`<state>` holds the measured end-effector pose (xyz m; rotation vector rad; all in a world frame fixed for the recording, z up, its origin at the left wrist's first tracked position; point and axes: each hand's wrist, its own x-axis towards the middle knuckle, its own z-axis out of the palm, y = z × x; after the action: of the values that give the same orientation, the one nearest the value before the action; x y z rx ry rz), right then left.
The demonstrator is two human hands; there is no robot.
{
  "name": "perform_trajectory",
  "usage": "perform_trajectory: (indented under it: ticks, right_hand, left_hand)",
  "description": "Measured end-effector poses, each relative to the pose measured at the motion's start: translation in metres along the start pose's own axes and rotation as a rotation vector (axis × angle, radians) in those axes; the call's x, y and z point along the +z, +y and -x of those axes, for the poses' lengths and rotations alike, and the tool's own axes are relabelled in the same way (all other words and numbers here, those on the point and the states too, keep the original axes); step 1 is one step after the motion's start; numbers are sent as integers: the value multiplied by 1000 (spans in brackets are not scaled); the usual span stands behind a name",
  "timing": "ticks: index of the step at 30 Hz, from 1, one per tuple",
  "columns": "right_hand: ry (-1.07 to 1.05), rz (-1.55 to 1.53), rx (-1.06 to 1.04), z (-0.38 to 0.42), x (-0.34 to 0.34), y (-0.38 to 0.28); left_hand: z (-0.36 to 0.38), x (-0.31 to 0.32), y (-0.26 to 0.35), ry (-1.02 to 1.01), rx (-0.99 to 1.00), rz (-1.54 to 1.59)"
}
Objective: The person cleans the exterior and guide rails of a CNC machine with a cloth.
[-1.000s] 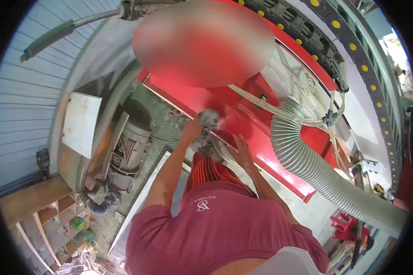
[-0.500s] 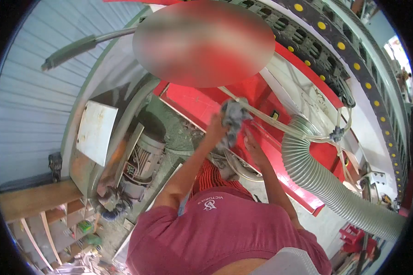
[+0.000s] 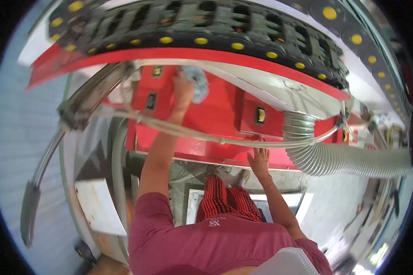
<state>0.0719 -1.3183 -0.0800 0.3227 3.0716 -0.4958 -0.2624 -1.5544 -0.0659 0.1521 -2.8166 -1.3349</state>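
A crumpled grey-blue rag (image 3: pixel 199 86) is pressed against the red machine panel (image 3: pixel 202 120). My left hand (image 3: pixel 183 91) is closed on the rag, with the arm stretched forward under the pale cables (image 3: pixel 183 131). At the panel's near edge, my right hand (image 3: pixel 260 161) has its fingers stretched out and holds nothing. Its fingertips are close to the cable bundle. Between the hands, a black latch with a pale centre (image 3: pixel 260 115) is set in a raised red box.
A ribbed grey hose (image 3: pixel 344 158) runs off to the right. Overhead lies a black cable chain (image 3: pixel 202 23) with yellow dots. A metal cylinder (image 3: pixel 94 94) slants at left, above a white plate (image 3: pixel 98 206). My feet are on the floor below the panel.
My left hand has carried the rag forward onto the far part of the red panel. My right hand has moved apart from it to the panel's near edge. The view has shifted.
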Motion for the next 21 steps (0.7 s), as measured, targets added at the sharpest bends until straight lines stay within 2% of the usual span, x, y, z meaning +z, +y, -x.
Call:
perform_trajectory:
  ticks: [1, 3, 7, 10, 11, 13, 15, 17, 18, 19, 20, 21]
  right_hand:
    - [21, 12, 48, 5, -3, -2]
    - [-17, -29, 3, 18, -11, -10]
    - [-9, -129, 12, 56, -27, -18]
    - [-111, -174, 97, 85, -35, -19]
    - [-77, -194, 59, 90, -36, -18]
    - [-93, -208, 68, 100, -49, -23]
    - [-139, -291, 72, 107, -53, -22]
    - [-159, -313, 32, 109, -57, -24]
    - [-170, -360, -57, 106, -57, -29]
    - [-166, -391, -101, 107, -56, -29]
    - [-149, -413, -153, 107, -57, -34]
    - [-203, -426, -152, 103, -61, -41]
  left_hand:
    - [-23, 14, 0, 337, 252, -72]
    - [-104, 57, -33, 374, 345, 159]
    - [-134, 98, 20, 168, 446, 20]
    - [-76, 137, 59, -3, 632, -88]
    - [-49, 151, 66, -20, 679, -81]
    - [7, 161, 71, 40, 710, -67]
    - [36, 151, 67, 191, 658, -129]
    - [100, 87, 74, -159, 603, -344]
    - [154, 56, 41, -214, 653, -345]
    - [185, 33, 28, -224, 824, -272]
    - [214, 36, -11, -279, 827, -145]
    - [242, -6, -13, -528, 702, -291]
